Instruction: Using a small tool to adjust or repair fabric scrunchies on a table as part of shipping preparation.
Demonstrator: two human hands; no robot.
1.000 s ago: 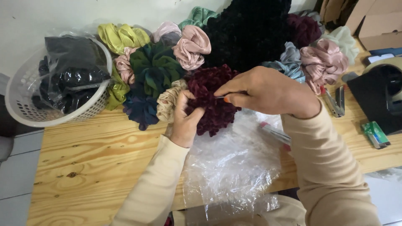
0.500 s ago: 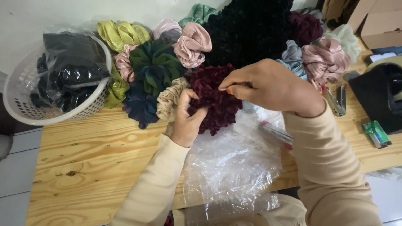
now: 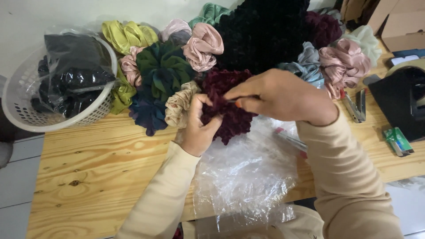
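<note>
Over crinkled clear plastic bags (image 3: 248, 177) on the wooden table (image 3: 88, 177), a maroon scrunchie (image 3: 230, 110) is being gripped by the closed left hand (image 3: 199, 128) and pinched by the right hand (image 3: 279, 95), so neighbouring scrunchies (image 3: 177, 104) risk being dragged off.

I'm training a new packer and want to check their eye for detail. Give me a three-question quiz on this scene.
1. Which scrunchie do both hands grip?
2. True or false: the white basket holds pink scrunchies.
3. What lies on the table under the forearms? A) clear plastic bags B) a towel

Key:
1. The dark maroon scrunchie, held by the left hand and the right hand.
2. False: dark items bagged in plastic.
3. A, clear plastic bags.
</note>
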